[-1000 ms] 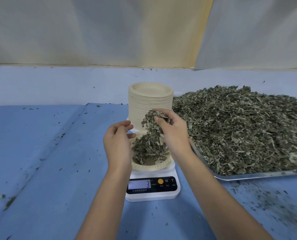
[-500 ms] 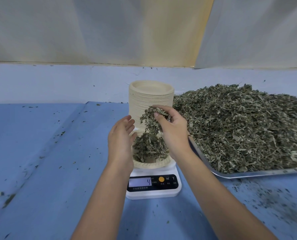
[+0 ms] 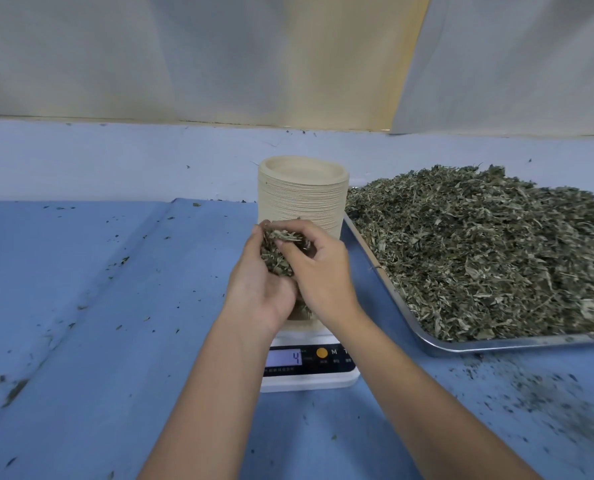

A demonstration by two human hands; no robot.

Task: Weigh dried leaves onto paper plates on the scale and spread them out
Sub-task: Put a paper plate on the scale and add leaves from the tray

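Observation:
A white digital scale [image 3: 309, 374] stands on the blue cloth, its display reading 4. On it lies a paper plate [image 3: 304, 323], mostly hidden behind my hands. My left hand [image 3: 259, 292] and my right hand [image 3: 318, 271] are pressed together above the plate, cupping a clump of dried leaves [image 3: 276, 252] between them. The right fingers curl over the top of the clump. A tall stack of paper plates [image 3: 302, 195] stands just behind the scale.
A metal tray [image 3: 462, 344] heaped with dried leaves [image 3: 489, 244] fills the right side, close to my right wrist. Leaf crumbs dot the blue cloth [image 3: 98, 323], thickest at the front right. A pale curtain hangs behind the table.
My left hand has moved right and closed against the right hand around the clump. The leaves that hung down to the plate are now gathered between both hands. The display went from 3 to 4.

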